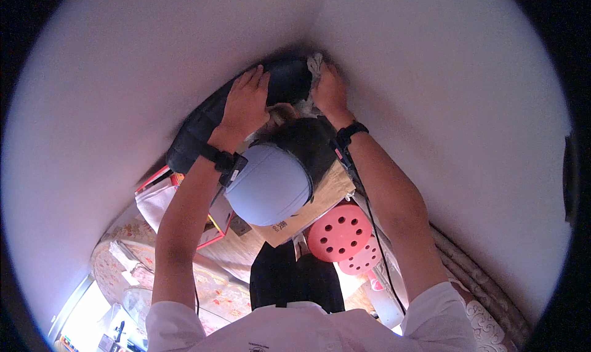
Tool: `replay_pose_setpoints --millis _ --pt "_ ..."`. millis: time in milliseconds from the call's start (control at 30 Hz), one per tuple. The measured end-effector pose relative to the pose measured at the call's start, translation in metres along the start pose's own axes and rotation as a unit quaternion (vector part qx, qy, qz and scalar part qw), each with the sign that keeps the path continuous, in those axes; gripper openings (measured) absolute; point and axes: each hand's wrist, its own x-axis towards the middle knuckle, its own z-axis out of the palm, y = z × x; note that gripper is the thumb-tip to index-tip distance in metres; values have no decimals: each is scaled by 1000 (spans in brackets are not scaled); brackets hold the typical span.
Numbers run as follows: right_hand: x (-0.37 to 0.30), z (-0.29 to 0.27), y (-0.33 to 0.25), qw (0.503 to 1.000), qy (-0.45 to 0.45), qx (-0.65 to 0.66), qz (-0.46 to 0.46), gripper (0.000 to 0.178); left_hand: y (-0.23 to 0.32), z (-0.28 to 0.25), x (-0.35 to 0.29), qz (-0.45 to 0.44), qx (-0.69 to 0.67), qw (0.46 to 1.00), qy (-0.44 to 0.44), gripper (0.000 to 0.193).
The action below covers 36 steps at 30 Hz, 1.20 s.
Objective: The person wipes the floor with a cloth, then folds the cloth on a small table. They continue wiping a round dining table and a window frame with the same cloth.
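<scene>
Hands first: my left hand point(245, 102) lies flat and spread on a dark curved object point(212, 118), fingers extended rather than clenched, pressing it up toward the corner where 2 pale walls point(431, 75) meet. My right hand point(330, 92) is closed around a whitish rag point(315, 64), holding it against the top end of that object, right in the corner. I judge the job mid-way at best: the rag is on only 1 small spot at the upper edge, and most of the dark surface lies uncovered under and below my left palm. I cannot tell whether any part is already wiped.

As for containers, a cardboard box point(320, 198) sits below my wrists, with a bluish dome-shaped thing point(271, 186) resting over it; what is inside the box is hidden. Beside it stand 2 red perforated stools point(340, 232). A white bag point(154, 204) lies further left, contents unclear.
</scene>
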Motion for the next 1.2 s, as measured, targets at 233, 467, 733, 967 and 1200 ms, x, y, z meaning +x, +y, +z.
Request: replay_pose_setpoints --millis 233,467,733,967,1200 --pt "-16 7 30 987 -120 -103 -17 54 10 -16 13 -13 0 999 -47 63" --pt "-57 -48 20 987 -90 -115 -65 61 -3 -10 -7 15 -9 1000 0 52" --pt "-159 -151 8 996 33 61 -48 61 156 -43 -82 -76 -283 954 65 42" --pt "-325 -135 -16 938 56 334 -75 60 311 -4 -208 -218 -437 867 102 56" --pt "-481 -137 10 910 -73 391 -117 57 389 -32 -326 -305 -481 818 77 67"
